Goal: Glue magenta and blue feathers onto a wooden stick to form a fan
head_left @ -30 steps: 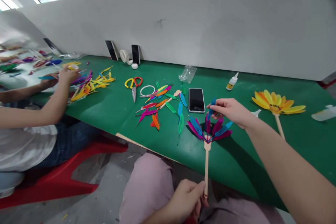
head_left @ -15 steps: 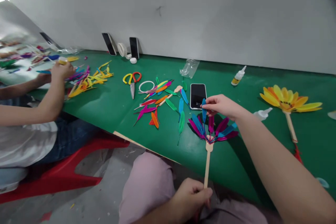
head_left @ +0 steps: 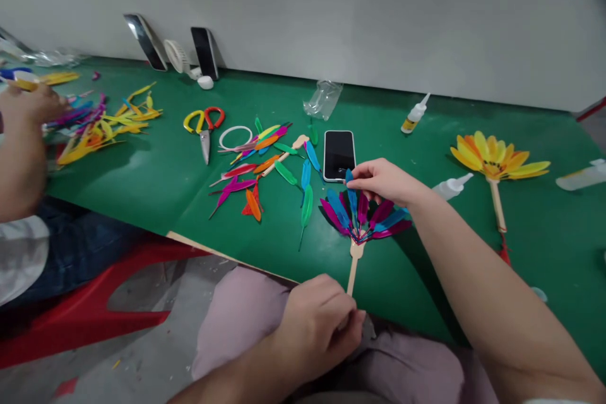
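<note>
My left hand (head_left: 319, 325) is closed round the lower end of a wooden stick (head_left: 352, 270) near my lap. The stick's top carries a fan of blue and magenta feathers (head_left: 362, 218) resting on the green table (head_left: 156, 177). My right hand (head_left: 386, 180) pinches a blue feather (head_left: 351, 192) at the top middle of that fan. A black phone (head_left: 339, 154) lies just behind my right hand.
Loose coloured feathers (head_left: 265, 170), red-and-yellow scissors (head_left: 204, 126), a white ring (head_left: 235, 137) and glue bottles (head_left: 415, 115) lie on the table. A finished yellow feather flower (head_left: 497, 161) lies at the right. Another person's hand (head_left: 28, 107) works at the left over yellow feathers (head_left: 101, 132).
The view has dropped and shifted. My right hand has brought the blue feather down and left into the fan. My left hand has slid up the stick.
</note>
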The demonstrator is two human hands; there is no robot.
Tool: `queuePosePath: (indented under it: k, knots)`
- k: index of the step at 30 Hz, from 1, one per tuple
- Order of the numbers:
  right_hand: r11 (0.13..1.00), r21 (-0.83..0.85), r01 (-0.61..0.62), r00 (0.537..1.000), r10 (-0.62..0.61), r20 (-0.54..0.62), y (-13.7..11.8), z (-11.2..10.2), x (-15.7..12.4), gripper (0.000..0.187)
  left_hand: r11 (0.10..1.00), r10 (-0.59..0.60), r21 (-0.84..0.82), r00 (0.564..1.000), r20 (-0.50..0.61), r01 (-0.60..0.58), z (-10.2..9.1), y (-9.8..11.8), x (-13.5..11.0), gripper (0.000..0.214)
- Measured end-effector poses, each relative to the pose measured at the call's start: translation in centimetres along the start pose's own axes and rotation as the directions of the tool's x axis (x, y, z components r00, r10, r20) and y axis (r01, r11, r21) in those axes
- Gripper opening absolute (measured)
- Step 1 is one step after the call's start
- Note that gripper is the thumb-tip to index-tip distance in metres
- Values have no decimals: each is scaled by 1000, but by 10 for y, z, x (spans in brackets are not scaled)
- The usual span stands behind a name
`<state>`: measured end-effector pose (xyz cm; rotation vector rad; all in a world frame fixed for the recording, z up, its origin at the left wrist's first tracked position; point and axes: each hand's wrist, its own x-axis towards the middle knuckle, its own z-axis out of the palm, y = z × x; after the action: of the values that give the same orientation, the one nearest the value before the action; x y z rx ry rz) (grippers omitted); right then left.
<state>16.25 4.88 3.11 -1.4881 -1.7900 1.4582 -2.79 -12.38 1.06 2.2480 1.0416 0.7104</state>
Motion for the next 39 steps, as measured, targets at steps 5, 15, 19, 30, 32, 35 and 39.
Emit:
queuePosePath:
  k: [5, 15, 19, 30, 32, 35, 39]
  knots:
    - [1000, 19, -7, 1000, 8, -18, 5, 2, 3, 21, 999, 53, 15, 998, -46, -52, 18, -3, 10, 12]
    - [999, 40, -13, 999, 15, -42, 6, 1, 6, 17, 998, 59, -16, 992, -111, -62, 25, -9, 7, 17]
    - [999, 35, -18, 999, 19, -36, 6, 2, 5, 18, 998, 57, -19, 992, -113, -60, 27, -10, 6, 17]
    - [1000, 20, -24, 1000, 24, -8, 9, 3, 7, 16, 998, 50, -35, 991, -121, -54, 29, -10, 5, 17]
    - [999, 24, -25, 1000, 25, -6, 10, 3, 7, 15, 998, 52, -34, 991, -125, -57, 28, -10, 5, 17]
    - [999, 23, -33, 999, 33, -14, 11, 4, 7, 13, 998, 54, -35, 991, -125, -59, 28, -10, 6, 17]
    - [999, 12, -46, 999, 47, -15, 11, 5, 8, 13, 998, 52, -35, 991, -125, -57, 28, -10, 6, 16]
